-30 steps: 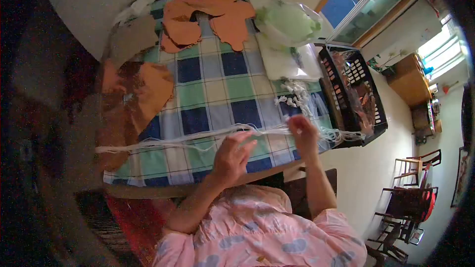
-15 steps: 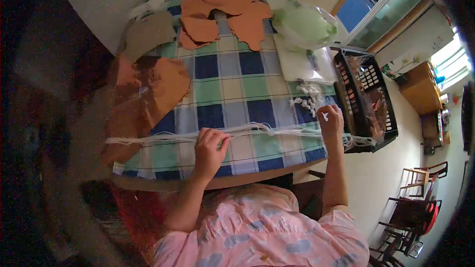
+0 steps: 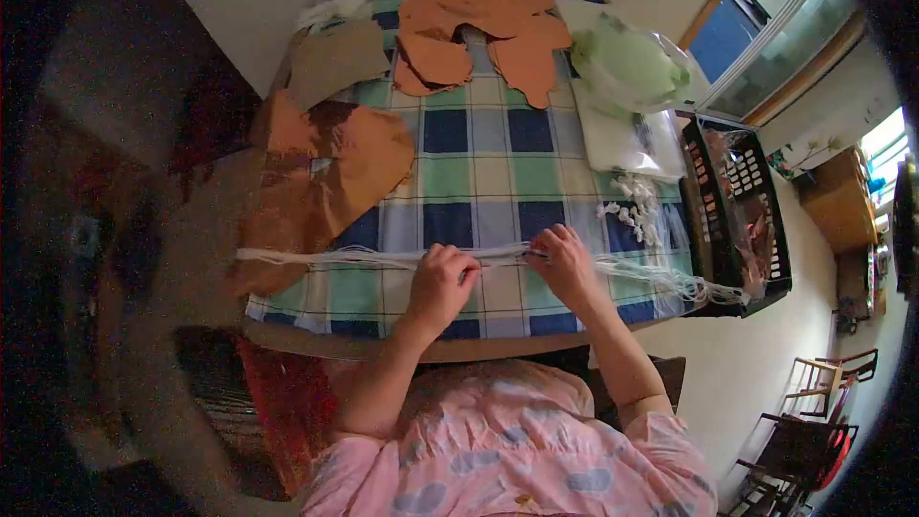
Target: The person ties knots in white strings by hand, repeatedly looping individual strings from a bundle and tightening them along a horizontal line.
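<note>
A long bundle of thin white strings (image 3: 383,257) stretches from left to right across the checked tablecloth, near the table's front edge. My left hand (image 3: 442,282) is closed around the bundle near its middle, thumb and fingers together. A short way to the right, my right hand (image 3: 565,266) pinches the same bundle with its fingertips. Between the two hands a stretch of string lies nearly straight. Farther right the strands fan out loosely toward the table edge. A small heap of knotted white string pieces (image 3: 634,209) lies beyond my right hand.
Orange-brown cut sheets (image 3: 522,14) lie at the far side, with more brown pieces (image 3: 369,168) at the left. A pale green plastic bag (image 3: 627,62) and clear plastic (image 3: 622,144) are at the back right. A black crate (image 3: 737,201) stands beside the table's right edge.
My right hand has moved left from beside the knotted pieces onto the string bundle, close to my left hand. The whole view has shifted slightly.
</note>
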`<state>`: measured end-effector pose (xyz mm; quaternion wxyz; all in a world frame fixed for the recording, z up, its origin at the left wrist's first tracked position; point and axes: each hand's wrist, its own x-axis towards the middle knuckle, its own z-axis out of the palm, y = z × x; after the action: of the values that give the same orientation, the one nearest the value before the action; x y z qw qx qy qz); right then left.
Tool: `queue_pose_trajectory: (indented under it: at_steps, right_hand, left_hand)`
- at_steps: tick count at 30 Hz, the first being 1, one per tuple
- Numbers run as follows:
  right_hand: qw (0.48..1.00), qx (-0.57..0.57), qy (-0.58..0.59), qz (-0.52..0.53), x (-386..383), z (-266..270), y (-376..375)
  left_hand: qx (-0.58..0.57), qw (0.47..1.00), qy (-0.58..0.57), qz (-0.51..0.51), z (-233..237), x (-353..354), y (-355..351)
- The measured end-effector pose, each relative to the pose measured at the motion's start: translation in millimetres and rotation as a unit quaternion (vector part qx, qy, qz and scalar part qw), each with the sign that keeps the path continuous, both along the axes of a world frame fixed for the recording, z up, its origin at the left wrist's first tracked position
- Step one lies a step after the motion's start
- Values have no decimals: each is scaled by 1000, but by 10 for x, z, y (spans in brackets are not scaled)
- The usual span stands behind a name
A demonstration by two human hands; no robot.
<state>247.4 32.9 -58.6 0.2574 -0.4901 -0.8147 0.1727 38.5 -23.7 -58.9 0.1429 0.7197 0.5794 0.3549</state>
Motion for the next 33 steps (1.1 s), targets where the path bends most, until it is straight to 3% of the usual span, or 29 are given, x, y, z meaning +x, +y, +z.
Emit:
queue_pose_trajectory:
  at_steps: [13, 18, 21, 24, 28, 33]
  right_hand:
    - [994, -78, 74, -16, 157, -66, 29]
    - [997, -64, 39, -25, 139, -175, 79]
    - [996, -58, 45, -52, 139, -202, 51]
    - [993, -83, 63, -45, 149, -213, 56]
    - [980, -10, 199, 29, 3, 60, -36]
    - [950, -127, 251, 134, -249, -203, -74]
  left_hand:
    - [15, 999, 8, -39, -85, 374, 225]
    - [10, 999, 43, -15, -195, 544, 360]
    - [-95, 983, -158, -7, -195, 454, 383]
    - [-214, 921, -327, -17, -57, 326, 369]
    - [-159, 919, -359, -44, 96, 305, 353]
    - [-92, 943, -312, -70, 385, 465, 246]
